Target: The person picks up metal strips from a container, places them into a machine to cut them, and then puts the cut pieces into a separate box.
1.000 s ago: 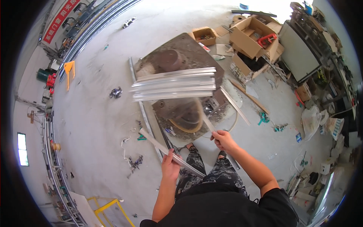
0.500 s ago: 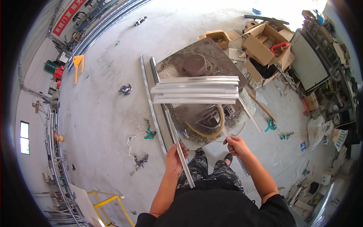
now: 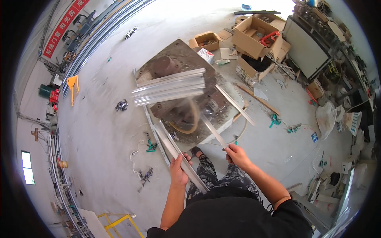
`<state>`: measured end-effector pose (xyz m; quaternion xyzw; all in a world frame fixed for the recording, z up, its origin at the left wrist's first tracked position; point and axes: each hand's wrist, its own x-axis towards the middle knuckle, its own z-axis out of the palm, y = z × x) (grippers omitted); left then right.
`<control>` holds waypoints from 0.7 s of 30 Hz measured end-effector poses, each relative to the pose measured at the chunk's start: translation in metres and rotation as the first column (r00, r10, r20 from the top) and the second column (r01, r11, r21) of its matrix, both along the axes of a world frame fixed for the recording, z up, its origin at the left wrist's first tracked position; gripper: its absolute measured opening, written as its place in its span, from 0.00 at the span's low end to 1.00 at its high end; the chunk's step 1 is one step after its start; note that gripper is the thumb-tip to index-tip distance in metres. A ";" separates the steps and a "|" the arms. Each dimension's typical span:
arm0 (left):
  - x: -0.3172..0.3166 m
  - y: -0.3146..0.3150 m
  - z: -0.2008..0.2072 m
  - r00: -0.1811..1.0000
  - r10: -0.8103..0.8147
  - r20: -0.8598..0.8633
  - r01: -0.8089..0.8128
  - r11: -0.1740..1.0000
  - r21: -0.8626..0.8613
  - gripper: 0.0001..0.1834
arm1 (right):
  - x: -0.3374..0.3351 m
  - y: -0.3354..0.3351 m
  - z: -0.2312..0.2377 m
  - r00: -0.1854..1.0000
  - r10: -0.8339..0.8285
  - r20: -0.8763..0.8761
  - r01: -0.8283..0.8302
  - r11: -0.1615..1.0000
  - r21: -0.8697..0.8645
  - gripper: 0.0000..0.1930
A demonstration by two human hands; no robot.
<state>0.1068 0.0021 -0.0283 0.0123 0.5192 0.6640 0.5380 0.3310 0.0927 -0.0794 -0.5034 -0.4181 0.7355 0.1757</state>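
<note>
My left hand point(image 3: 180, 171) is closed around a long silver metal profile point(image 3: 178, 156), which slants from the machine's near edge down to my waist. Between the closed fingers of my right hand point(image 3: 237, 155) is a narrow pale metal strip point(image 3: 214, 131), its far end over the machine. A stack of silver profiles point(image 3: 170, 85) lies across the brown, dusty machine base point(image 3: 174, 51), beyond both hands. The base carries a round brown cylinder point(image 3: 166, 66). One more pale strip point(image 3: 236, 105) sticks out past the base's right side. A yellowish hose point(image 3: 195, 115) loops below the stack.
Open cardboard boxes point(image 3: 254, 35) stand at the far right, one holding a red tool point(image 3: 270, 38). A wooden stick point(image 3: 260, 99) and green scraps point(image 3: 274, 120) lie on the floor. Long rails point(image 3: 103, 27) run along the far left. A yellow frame point(image 3: 125, 224) stands at lower left.
The view has turned, shifting the machine and stack leftward in the picture. The profile in my left hand has rolled and shows a broader face. Both hands keep their holds.
</note>
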 end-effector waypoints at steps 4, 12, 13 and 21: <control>0.021 -0.011 -0.009 0.999 0.027 0.031 -0.027 1.000 0.001 0.06 | 0.015 -0.013 -0.002 1.000 0.001 0.015 -0.001 1.000 0.020 0.12; 0.054 -0.022 -0.018 0.994 0.041 0.103 -0.040 0.999 -0.016 0.04 | 0.013 -0.016 -0.008 1.000 0.009 -0.020 -0.006 0.993 0.121 0.12; 0.057 -0.021 -0.016 0.994 0.046 0.095 -0.045 0.999 -0.017 0.04 | 0.012 -0.016 -0.009 1.000 -0.008 -0.002 0.008 0.989 0.148 0.12; 0.065 -0.023 -0.024 0.998 0.024 0.052 -0.020 0.997 -0.071 0.06 | 0.010 -0.026 -0.015 0.994 -0.088 0.061 0.071 0.969 0.237 0.12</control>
